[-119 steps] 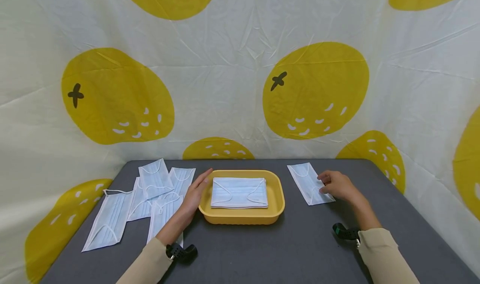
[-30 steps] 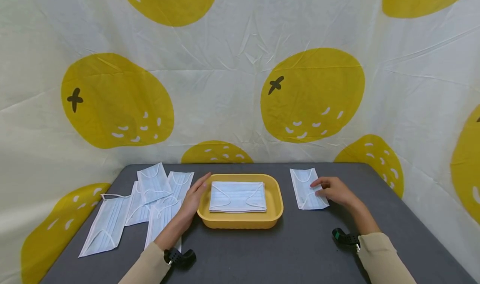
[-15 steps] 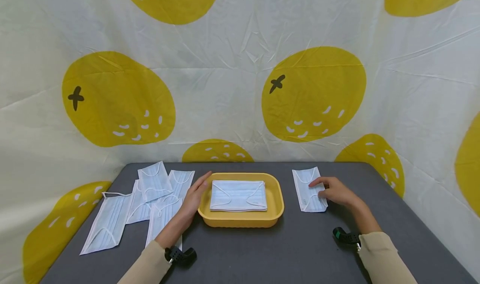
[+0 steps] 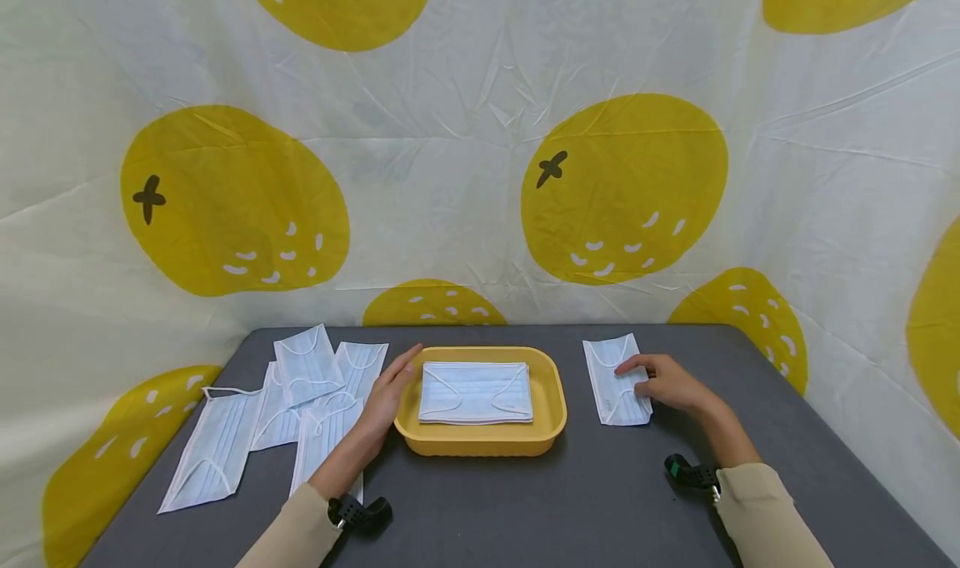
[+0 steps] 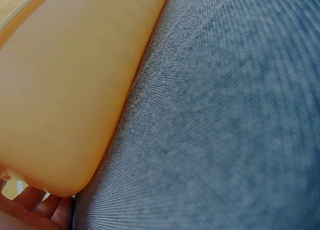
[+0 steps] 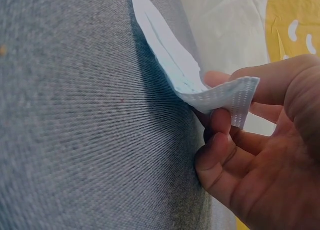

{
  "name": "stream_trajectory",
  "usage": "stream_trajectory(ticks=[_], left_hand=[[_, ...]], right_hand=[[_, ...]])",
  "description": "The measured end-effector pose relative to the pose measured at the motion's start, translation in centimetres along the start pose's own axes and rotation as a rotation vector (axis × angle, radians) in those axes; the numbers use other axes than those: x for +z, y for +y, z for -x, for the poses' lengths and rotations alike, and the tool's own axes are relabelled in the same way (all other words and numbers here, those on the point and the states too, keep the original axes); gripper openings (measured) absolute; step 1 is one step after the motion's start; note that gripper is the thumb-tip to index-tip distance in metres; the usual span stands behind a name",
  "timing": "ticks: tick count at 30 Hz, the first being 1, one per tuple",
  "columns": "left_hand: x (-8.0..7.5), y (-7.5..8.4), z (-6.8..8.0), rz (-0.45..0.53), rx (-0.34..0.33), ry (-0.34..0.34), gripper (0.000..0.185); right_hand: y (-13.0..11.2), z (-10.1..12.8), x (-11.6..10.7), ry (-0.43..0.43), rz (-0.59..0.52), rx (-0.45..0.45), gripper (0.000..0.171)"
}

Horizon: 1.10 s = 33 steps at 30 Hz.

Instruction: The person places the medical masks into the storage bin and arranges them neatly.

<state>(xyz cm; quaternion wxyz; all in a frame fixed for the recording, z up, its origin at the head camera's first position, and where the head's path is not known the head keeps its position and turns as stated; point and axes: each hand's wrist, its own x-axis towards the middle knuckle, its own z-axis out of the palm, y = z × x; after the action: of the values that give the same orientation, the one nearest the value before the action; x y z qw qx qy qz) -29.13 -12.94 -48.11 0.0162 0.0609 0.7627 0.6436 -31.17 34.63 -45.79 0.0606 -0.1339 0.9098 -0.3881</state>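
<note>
Head view: a yellow tray (image 4: 480, 445) holds stacked face masks (image 4: 476, 393).

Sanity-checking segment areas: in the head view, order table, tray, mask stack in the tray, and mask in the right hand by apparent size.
1. Table
2. Tray
3. Mask stack
4. Mask in the right hand, partly covered by fingers

The left hand (image 4: 384, 401) rests along the left side of a yellow tray (image 4: 480, 446) holding stacked masks (image 4: 475, 393) (lying flat); the right hand (image 4: 671, 382) has its grip on a single mask (image 4: 609, 385). More masks (image 4: 307, 366), several overlapping, lie on the surface (image 4: 487, 510) at left.
</note>
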Motion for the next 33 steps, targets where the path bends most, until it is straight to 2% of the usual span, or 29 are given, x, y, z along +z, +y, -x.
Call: stream_trajectory(ticks=[33], left_hand=[[-0.04, -0.07, 0.06, 0.012, -0.001, -0.001, 0.046]], right_hand=[[-0.22, 0.1, 0.02, 0.009, 0.03, -0.007, 0.035]])
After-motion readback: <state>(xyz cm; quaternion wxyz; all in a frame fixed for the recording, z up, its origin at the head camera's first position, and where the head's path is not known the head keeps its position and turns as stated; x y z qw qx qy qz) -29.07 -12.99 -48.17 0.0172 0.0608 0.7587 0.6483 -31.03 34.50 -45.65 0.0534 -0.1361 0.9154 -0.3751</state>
